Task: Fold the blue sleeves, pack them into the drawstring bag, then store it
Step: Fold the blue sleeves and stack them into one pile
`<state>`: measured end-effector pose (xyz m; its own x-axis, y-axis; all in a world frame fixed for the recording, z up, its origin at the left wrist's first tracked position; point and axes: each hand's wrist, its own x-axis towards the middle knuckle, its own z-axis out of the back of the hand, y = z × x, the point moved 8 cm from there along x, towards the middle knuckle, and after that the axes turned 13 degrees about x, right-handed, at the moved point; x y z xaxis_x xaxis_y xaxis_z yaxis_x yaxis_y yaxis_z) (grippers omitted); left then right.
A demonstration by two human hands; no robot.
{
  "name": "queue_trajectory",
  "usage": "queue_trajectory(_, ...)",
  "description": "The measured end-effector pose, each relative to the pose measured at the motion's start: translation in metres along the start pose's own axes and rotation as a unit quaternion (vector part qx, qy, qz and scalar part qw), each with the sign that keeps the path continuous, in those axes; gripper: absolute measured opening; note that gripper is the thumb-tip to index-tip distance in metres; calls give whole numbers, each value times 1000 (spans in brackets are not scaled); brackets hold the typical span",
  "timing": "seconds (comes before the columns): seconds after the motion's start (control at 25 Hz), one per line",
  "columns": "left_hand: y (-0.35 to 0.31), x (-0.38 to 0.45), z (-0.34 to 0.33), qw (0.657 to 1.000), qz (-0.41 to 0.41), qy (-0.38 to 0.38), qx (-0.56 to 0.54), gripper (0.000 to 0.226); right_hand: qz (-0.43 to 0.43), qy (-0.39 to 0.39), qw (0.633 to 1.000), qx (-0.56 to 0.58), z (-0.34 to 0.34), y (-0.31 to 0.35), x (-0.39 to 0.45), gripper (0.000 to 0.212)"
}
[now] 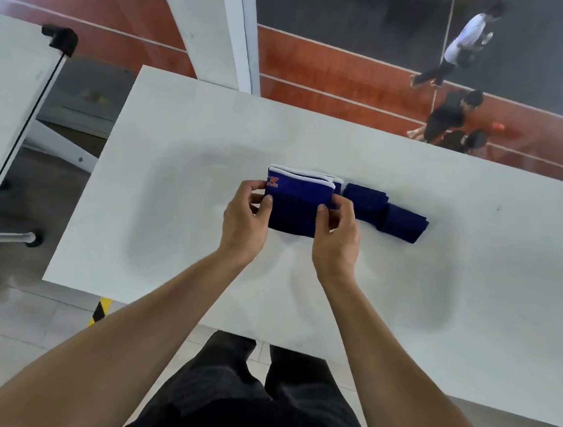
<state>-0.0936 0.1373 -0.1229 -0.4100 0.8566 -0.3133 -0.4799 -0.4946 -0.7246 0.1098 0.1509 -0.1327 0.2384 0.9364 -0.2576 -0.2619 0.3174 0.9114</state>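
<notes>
A folded blue sleeve (296,208) with a white cuff edge and an orange logo lies on the white table (182,155). My left hand (245,216) pinches its left edge, thumb on top. My right hand (336,232) pinches its right edge the same way. A second blue sleeve (387,211), folded into a small stepped bundle, lies just to the right of the first and touches it. No drawstring bag is in view.
Another white table (6,90) on castors stands to the left, with a gap of floor between. Beyond the far table edge a window looks down on an orange track with people (461,48). My dark trousers (255,400) show below the near edge.
</notes>
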Motion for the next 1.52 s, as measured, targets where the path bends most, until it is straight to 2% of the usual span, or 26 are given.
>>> queue_trajectory(0.2, -22, 24, -37, 1000, 9, -2, 28, 23, 29, 11, 997, -70, 20, -3, 46, 19)
queue_trajectory(0.4, -5, 38, -59, 995, 21, 7, 95, 23, 65, 10, 984, -163, 20, -2, 65, 17)
queue_trajectory(0.48, -15, 38, -54, 982, -30, -37, 181, 32, 77, 12, 978, -194, 18, -1, 70, 15)
queue_trajectory(0.52, -28, 37, -52, 965, -88, -73, 238, 35, 84, 13, 974, -208, 17, 0, 71, 15)
queue_trajectory(0.6, -57, 29, -62, 909, -234, -102, 328, 33, 97, 10, 967, -236, 15, 2, 73, 15)
queue_trajectory(0.68, -67, 24, -87, 861, -325, -73, 384, 35, 131, -4, 957, -258, 16, 9, 73, 23)
queue_trajectory(0.76, -61, 27, -103, 850, -330, -33, 410, 44, 201, 0, 938, -281, 12, 19, 72, 32)
queue_trajectory(0.84, -52, 31, -109, 854, -312, -2, 416, 54, 278, 41, 901, -330, 1, 19, 67, 40)
queue_trajectory(0.96, -43, 33, -115, 850, -298, 23, 434, 64, 298, 72, 873, -379, -9, 4, 65, 48)
queue_trajectory(1.2, -56, 37, -117, 840, -281, 27, 464, 67, 270, 103, 893, -345, -6, 8, 71, 45)
queue_trajectory(1.32, -79, 34, -115, 845, -271, -2, 461, 64, 273, 79, 916, -283, 20, 17, 70, 50)
queue_trajectory(1.4, -98, 26, -125, 835, -303, -3, 460, 67, 265, 50, 924, -271, 47, 13, 71, 54)
queue_trajectory(1.52, -123, 11, -155, 796, -375, 50, 473, 67, 213, 23, 934, -287, 87, -6, 78, 60)
